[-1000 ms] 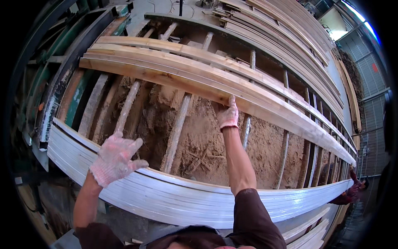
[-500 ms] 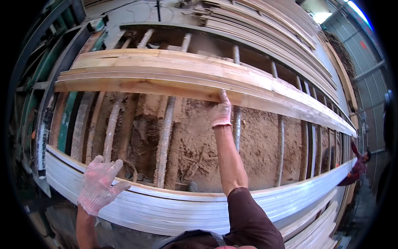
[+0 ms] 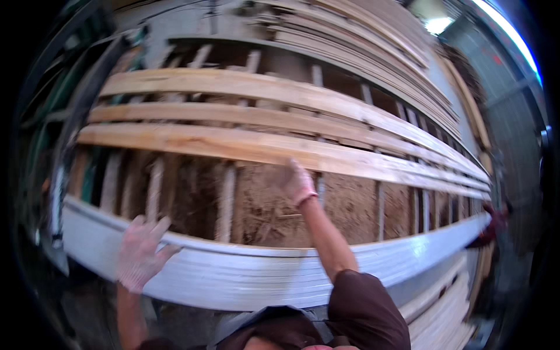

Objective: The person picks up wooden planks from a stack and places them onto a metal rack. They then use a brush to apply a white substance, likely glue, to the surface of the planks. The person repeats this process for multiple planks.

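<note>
My left hand (image 3: 140,252), in a pale, dusty knit glove, rests on the top edge of a stack of long white-faced boards (image 3: 245,274) in front of me. Its fingers are spread and grip nothing. My right arm reaches across the rack, and my gloved right hand (image 3: 299,184) is at the near edge of a long bare wooden board (image 3: 227,144). Motion blur smears those fingers, so I cannot tell whether they grip it. Beyond lie a second wooden board (image 3: 216,112) and a third, farthest board (image 3: 233,81), with gaps between them.
Crossbars (image 3: 226,201) of the rack span a pit of brown sawdust (image 3: 268,204). Dark and green metal framing (image 3: 87,111) stands at the left. Stacked planks (image 3: 356,70) lie beyond the rack. A co-worker in a dark red sleeve (image 3: 493,224) is at the far right end.
The wooden boards, close together before, now lie spread apart with gaps. My right hand has shifted slightly left and nearer to me. My left hand stays on the white-faced stack.
</note>
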Action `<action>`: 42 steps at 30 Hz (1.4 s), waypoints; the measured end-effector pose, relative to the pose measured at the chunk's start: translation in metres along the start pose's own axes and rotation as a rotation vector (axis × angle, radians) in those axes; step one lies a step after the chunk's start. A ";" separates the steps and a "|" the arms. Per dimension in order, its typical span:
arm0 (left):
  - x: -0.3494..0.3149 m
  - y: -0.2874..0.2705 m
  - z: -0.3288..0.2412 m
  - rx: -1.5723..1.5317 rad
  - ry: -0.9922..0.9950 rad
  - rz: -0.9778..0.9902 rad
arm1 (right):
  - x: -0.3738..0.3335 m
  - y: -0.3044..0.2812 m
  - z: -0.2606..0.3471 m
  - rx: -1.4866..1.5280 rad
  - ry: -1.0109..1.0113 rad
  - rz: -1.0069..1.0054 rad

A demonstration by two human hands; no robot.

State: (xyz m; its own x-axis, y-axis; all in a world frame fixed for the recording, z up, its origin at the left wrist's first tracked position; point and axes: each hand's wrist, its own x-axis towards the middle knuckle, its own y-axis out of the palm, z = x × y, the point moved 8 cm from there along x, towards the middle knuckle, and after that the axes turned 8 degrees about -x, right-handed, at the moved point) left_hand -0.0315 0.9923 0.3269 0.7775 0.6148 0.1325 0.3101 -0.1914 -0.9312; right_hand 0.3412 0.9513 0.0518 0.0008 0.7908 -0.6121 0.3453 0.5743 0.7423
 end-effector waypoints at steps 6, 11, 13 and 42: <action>-0.005 -0.009 0.006 -0.072 0.013 0.047 | -0.107 -0.045 -0.028 -1.092 -0.091 -0.338; -0.022 -0.003 0.009 0.007 -0.043 0.065 | -0.068 -0.016 -0.016 -0.976 -0.297 -0.349; -0.027 -0.002 0.009 0.004 -0.058 0.061 | -0.035 0.000 0.003 -0.887 -0.305 -0.321; -0.117 -0.028 0.018 0.103 -0.236 -0.169 | -0.160 -0.087 -0.062 -2.474 0.898 -0.194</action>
State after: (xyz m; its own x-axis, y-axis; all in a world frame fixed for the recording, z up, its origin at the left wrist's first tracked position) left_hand -0.1408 0.9399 0.3308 0.5674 0.7943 0.2168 0.3572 -0.0002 -0.9340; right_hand 0.2526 0.7880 0.1024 -0.2507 0.2542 -0.9341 -0.6961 -0.7179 -0.0085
